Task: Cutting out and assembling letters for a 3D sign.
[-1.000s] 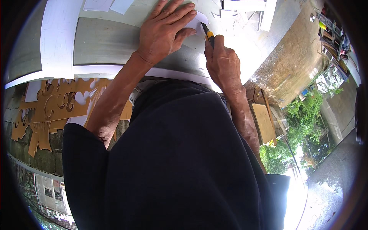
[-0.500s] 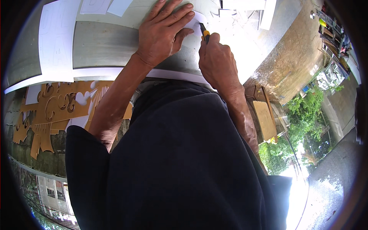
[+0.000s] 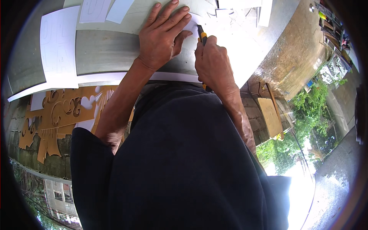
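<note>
My right hand [image 3: 214,61] is wrapped round a black and yellow utility knife [image 3: 202,35]. The blade end points away from me, at a white piece [image 3: 194,22] whose outline is partly lost in glare. Flat beside it lies my left hand [image 3: 163,36], fingers spread, thumb close to the white piece. Its fingertips rest on a pale cutting surface [image 3: 134,26]. How far the blade has gone into the material cannot be made out.
White sheets with pencilled letter outlines [image 3: 57,46] lie at the left, with smaller sheets [image 3: 95,9] behind. A white strip [image 3: 103,78] runs along the table's near edge. Brown cut-out boards [image 3: 65,109] sit below left. Narrow offcuts [image 3: 226,13] lie beyond the knife.
My right hand and the knife have shifted slightly left and tilted more upright, the blade a little nearer me. My left hand stays pressed down. The whole view has turned slightly.
</note>
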### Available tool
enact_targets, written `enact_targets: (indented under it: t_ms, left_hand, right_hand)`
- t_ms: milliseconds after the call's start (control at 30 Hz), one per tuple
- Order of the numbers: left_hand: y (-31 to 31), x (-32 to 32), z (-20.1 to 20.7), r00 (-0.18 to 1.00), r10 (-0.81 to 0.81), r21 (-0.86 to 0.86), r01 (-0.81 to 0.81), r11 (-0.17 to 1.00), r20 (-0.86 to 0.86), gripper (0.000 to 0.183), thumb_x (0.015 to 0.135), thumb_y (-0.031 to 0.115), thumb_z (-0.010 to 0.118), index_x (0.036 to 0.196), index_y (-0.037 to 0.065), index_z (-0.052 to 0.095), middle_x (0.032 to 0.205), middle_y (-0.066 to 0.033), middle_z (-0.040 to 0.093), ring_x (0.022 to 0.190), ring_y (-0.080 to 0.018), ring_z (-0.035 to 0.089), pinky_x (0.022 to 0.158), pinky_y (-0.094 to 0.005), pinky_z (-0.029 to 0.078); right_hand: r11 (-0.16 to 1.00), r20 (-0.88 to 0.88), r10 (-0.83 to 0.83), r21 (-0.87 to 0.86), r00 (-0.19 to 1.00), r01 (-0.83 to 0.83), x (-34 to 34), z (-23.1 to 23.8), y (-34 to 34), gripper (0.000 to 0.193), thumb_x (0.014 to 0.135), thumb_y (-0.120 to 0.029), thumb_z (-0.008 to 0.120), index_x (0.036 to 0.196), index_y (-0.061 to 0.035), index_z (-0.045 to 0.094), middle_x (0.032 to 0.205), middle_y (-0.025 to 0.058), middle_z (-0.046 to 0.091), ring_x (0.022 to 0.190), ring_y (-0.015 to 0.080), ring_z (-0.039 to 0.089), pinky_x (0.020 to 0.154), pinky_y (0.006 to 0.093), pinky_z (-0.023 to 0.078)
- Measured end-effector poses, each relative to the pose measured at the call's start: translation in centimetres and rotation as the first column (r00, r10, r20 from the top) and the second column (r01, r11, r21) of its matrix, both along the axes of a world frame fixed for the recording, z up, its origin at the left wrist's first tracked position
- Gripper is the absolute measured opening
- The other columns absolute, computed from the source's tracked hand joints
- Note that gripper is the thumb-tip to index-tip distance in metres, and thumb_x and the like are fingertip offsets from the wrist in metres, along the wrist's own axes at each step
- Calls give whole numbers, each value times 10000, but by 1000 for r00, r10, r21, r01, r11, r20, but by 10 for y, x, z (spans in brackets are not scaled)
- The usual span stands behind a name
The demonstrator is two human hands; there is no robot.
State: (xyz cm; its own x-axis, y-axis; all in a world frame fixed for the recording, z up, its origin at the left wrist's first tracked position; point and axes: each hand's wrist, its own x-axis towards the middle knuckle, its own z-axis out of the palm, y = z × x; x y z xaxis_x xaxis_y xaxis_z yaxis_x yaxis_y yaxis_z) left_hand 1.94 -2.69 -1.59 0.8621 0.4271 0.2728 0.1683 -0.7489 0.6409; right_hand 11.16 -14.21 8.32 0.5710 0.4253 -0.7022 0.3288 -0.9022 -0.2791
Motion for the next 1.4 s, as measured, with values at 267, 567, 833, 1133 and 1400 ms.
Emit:
enact_targets:
  t_ms: [267, 567, 833, 1133, 1400]
  left_hand:
    - [-1, 1, 3, 1000, -3, 0, 3, 1000, 13, 314, 848, 240, 791, 1131, 106, 775, 1305, -6, 709, 1352, -235, 564, 1187, -461, 353]
    - [-1, 1, 0, 1000, -5, 16, 5, 1000, 21, 320, 843, 227, 796, 1135, 101, 768, 1299, -12, 710, 1338, -242, 575, 1181, -463, 357]
    - [-2, -2, -10, 998, 5, -13, -4, 1000, 64, 332, 837, 210, 800, 1147, 99, 762, 1304, -19, 706, 1334, -246, 578, 1178, -471, 359]
    - [-3, -1, -11, 997, 7, -24, -6, 1000, 72, 327, 838, 203, 799, 1144, 94, 761, 1301, -23, 707, 1329, -254, 582, 1179, -475, 356]
    - [-2, -2, -13, 995, 2, -13, -1, 1000, 100, 313, 847, 214, 781, 1130, 83, 762, 1292, -33, 703, 1328, -257, 574, 1175, -479, 363]
  right_hand:
    - [998, -8, -48, -28, 999, 48, -5, 4, 5, 289, 1033, -179, 499, 949, 97, 510, 728, 329, 660, 734, 503, 699, 682, 550, 564]
    - [998, 49, -54, 10, 997, 54, -11, 1, 5, 285, 1025, -169, 507, 943, 105, 511, 703, 318, 653, 696, 490, 693, 654, 531, 562]
    - [987, -13, -156, 17, 988, 157, -14, 2, 5, 282, 1014, -152, 509, 917, 114, 507, 672, 313, 641, 671, 486, 686, 635, 520, 558]
    - [995, 34, -85, 53, 996, 83, -16, -2, 2, 284, 1009, -141, 514, 901, 121, 510, 659, 309, 637, 662, 484, 685, 625, 518, 560]
    - [986, -9, -166, 22, 986, 167, -16, -1, 3, 291, 1015, -148, 517, 912, 124, 510, 702, 332, 640, 664, 490, 681, 612, 526, 559]
